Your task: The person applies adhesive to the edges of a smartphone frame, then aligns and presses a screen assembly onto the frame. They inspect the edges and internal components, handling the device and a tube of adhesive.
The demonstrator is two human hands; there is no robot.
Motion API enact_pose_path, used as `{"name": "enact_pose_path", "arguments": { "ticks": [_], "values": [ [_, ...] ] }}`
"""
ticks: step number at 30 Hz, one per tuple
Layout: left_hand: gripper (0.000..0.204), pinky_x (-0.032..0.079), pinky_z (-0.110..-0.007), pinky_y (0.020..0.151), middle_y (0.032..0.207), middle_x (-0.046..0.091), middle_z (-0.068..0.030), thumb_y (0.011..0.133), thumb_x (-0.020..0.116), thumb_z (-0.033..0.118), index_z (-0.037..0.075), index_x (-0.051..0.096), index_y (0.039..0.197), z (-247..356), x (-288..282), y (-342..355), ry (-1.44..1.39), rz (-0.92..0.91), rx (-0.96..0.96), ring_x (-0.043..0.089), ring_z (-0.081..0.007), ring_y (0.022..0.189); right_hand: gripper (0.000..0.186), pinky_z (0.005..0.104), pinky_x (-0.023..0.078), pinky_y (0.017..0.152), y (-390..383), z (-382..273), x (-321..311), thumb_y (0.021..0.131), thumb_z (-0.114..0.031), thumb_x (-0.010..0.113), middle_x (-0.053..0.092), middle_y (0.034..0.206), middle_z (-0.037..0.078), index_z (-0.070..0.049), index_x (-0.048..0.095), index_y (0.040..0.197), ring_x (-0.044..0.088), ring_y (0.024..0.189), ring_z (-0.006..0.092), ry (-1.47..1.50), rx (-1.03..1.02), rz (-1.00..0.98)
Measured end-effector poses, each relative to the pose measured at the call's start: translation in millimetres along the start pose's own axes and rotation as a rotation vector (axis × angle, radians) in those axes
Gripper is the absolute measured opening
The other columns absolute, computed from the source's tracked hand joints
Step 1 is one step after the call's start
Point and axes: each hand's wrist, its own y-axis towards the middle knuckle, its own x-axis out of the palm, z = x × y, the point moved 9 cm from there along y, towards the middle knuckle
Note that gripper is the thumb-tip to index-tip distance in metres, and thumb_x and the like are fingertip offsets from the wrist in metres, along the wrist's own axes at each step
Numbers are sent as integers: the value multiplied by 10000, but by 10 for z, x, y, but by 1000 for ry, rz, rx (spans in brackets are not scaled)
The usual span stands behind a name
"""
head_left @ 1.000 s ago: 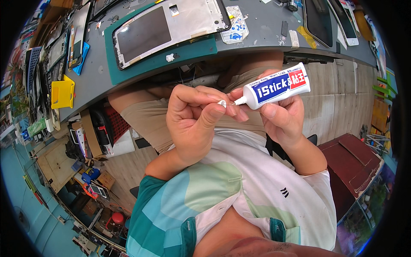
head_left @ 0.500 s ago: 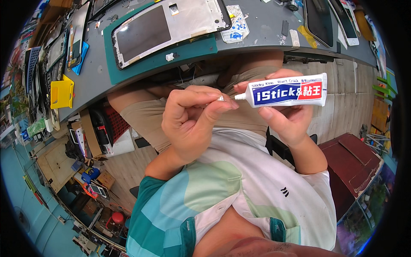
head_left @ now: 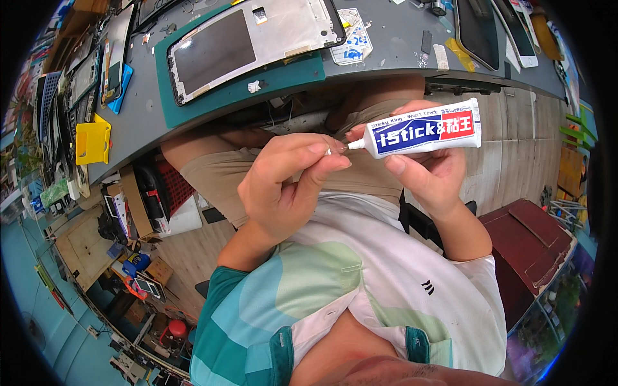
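Note:
My right hand [head_left: 428, 186] grips a white, blue and red squeeze tube of glue [head_left: 421, 132] above my lap. The tube lies nearly level, its narrow white nozzle [head_left: 356, 145] turned left, its flat end a little higher. Opposite the nozzle, my left hand [head_left: 277, 183] pinches a small white cap [head_left: 329, 152] between thumb and fingertips. A thin needle-like pin seems to run from the cap to the nozzle's tip; whether its end sits inside cannot be made out.
Beyond my knees, a grey workbench [head_left: 257, 106] carries a green mat [head_left: 283, 77] with a tablet frame [head_left: 238, 48] on it. A yellow holder [head_left: 93, 139] stands at its left edge. Phones and dark panels [head_left: 476, 32] lie at the right. A dark red box [head_left: 528, 248] is beside me.
The glue tube has shifted slightly left and tilted up more at its flat end. My left hand has also moved a little left, still pinching the cap.

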Motion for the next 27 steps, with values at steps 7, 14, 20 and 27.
{"name": "enact_pose_path", "arguments": {
  "ticks": [7, 14, 20, 27],
  "values": [
    [376, 650, -364, 778, 1009, 728, -210, 905, 777, -98, -21, 569, 1209, 3, -15, -1, -62, 48, 10, 766, -277, 907, 498, 559, 552, 1063, 35, -57, 102, 901, -42, 734, 700, 1205, 342, -22, 484, 1331, 705, 1185, 435, 125, -13, -43],
    [378, 649, -339, 767, 1024, 730, -222, 906, 781, -93, -24, 564, 1207, -17, 10, -25, -80, 39, -11, 768, -267, 906, 499, 559, 560, 1059, 24, -39, 47, 902, -24, 737, 705, 1204, 333, -21, 483, 1332, 710, 1182, 426, 114, -3, -16],
    [314, 634, -297, 783, 1039, 750, -211, 921, 783, -70, -33, 586, 1163, -116, 11, -96, -158, 19, -134, 764, -207, 937, 505, 535, 574, 1057, 15, -53, 101, 886, 74, 720, 712, 1219, 308, -14, 480, 1321, 710, 1204, 399, 36, -44, -111],
    [176, 628, -284, 807, 1051, 756, -176, 1014, 706, 5, -47, 589, 1136, -219, 123, -179, -492, 111, -429, 758, -172, 925, 558, 501, 586, 1013, 60, -205, 248, 855, 92, 780, 695, 1233, 310, -31, 519, 1333, 698, 1222, 400, -26, -179, -243]
  ]
}}
